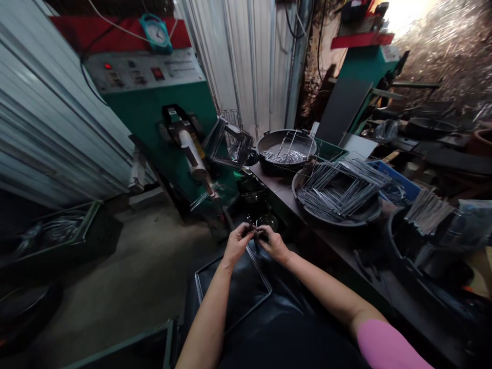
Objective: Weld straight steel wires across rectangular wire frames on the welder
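My left hand (pixel 239 241) and my right hand (pixel 272 243) meet above my lap, both closed with fingertips pinched together. Small metal wire pieces (pixel 257 224) stick up between the fingers; their exact shape is too small to make out. A square wire frame (pixel 264 281) lies on the dark apron (pixel 246 307) across my lap, partly behind my left forearm. Its upper corner runs up close to the hands, and I cannot tell whether they touch it. Beyond the hands, a green machine's arm (pixel 194 161) reaches down towards some thin wires (pixel 207 197).
At right, a bench carries a basin of stacked wire frames (pixel 342 187), a basin of small wire pieces (pixel 286 154) and a dark tub (pixel 400 246) with a rod bundle (pixel 428 210). More wire frames (pixel 232 146) hang by the machine. A green bin (pixel 92 230) stands left.
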A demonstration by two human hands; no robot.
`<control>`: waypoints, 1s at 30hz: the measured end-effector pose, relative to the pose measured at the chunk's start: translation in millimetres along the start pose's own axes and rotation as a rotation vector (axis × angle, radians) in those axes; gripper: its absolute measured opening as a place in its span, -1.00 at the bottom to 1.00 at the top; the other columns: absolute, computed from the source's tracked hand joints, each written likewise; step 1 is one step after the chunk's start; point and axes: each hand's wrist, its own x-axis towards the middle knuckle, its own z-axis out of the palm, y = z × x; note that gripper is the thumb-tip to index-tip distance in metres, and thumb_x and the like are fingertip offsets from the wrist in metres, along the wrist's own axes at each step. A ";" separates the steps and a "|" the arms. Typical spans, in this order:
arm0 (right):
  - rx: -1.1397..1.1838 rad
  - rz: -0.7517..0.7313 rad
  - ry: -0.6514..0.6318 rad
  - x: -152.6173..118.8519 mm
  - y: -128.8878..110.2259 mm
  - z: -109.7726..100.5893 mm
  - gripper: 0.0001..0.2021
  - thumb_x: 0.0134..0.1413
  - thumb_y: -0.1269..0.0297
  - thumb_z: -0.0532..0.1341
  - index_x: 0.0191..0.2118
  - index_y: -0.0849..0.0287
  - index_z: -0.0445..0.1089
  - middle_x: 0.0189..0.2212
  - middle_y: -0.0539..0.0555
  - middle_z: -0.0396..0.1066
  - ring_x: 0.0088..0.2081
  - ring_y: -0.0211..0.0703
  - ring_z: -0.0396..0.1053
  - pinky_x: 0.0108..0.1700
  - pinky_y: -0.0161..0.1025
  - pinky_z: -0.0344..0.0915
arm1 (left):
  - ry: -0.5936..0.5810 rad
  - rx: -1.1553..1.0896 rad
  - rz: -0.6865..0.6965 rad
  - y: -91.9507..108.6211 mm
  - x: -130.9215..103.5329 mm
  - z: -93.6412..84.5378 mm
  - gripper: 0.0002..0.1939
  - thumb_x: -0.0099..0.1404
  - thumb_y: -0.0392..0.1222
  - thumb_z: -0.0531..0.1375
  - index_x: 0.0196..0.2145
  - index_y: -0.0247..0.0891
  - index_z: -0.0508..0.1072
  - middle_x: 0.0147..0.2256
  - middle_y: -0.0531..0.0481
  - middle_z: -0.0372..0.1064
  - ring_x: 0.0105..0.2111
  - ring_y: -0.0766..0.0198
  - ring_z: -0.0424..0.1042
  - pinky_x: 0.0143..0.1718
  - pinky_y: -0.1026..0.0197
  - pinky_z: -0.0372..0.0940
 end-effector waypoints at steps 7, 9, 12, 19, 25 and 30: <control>-0.078 -0.009 0.012 -6.4 17.3 5.6 -0.73 -0.01 0.40 0.12 -0.11 0.15 0.25 -0.24 0.09 0.39 -0.20 -0.17 0.35 -0.14 -0.20 0.26 | -0.027 -0.099 -0.068 -1.0 1.7 -2.3 -0.85 0.08 -0.17 0.18 -0.42 -0.30 0.34 -0.43 0.05 0.30 -0.37 0.36 0.27 -0.31 0.31 0.19; -0.098 -0.029 0.005 -7.3 21.8 6.3 -0.78 0.01 0.40 0.11 -0.16 0.16 0.29 -0.27 0.09 0.40 -0.22 -0.17 0.36 -0.15 -0.20 0.27 | -0.044 -0.136 -0.082 -0.2 2.2 -1.6 -0.85 0.07 -0.16 0.19 -0.43 -0.30 0.33 -0.41 0.04 0.32 -0.35 0.35 0.29 -0.28 0.29 0.20; -0.114 -0.071 0.000 -9.0 26.1 7.5 -0.82 0.04 0.37 0.10 -0.20 0.17 0.33 -0.31 0.11 0.41 -0.26 -0.17 0.37 -0.18 -0.21 0.28 | -0.080 -0.138 -0.114 2.0 2.6 -0.5 -0.82 0.05 -0.15 0.21 -0.42 -0.30 0.35 -0.41 0.03 0.34 -0.36 0.34 0.31 -0.31 0.29 0.21; -0.167 -0.074 -0.051 -9.0 24.8 3.7 -0.85 0.09 0.31 0.07 -0.26 0.16 0.35 -0.35 0.10 0.37 -0.28 -0.18 0.35 -0.22 -0.24 0.28 | -0.115 -0.088 -0.158 6.2 3.3 0.6 -0.74 0.01 -0.12 0.23 -0.34 -0.30 0.43 -0.39 -0.01 0.38 -0.36 0.30 0.33 -0.36 0.28 0.22; -0.179 -0.093 -0.140 -4.5 31.6 4.0 -0.86 0.09 0.31 0.07 -0.33 0.20 0.34 -0.40 0.09 0.34 -0.36 -0.21 0.32 -0.29 -0.28 0.26 | -0.141 -0.032 -0.112 2.3 2.8 -0.2 -0.72 0.06 -0.11 0.19 -0.28 -0.30 0.44 -0.38 -0.04 0.39 -0.33 0.27 0.34 -0.29 0.24 0.23; -0.191 -0.130 -0.246 -0.2 35.9 4.1 -0.87 0.08 0.29 0.06 -0.32 0.19 0.30 -0.40 0.07 0.34 -0.37 -0.21 0.31 -0.32 -0.29 0.25 | -0.099 0.082 -0.015 8.2 0.9 1.1 -0.75 0.08 -0.10 0.17 -0.31 -0.29 0.46 -0.42 -0.02 0.38 -0.38 0.27 0.32 -0.32 0.24 0.23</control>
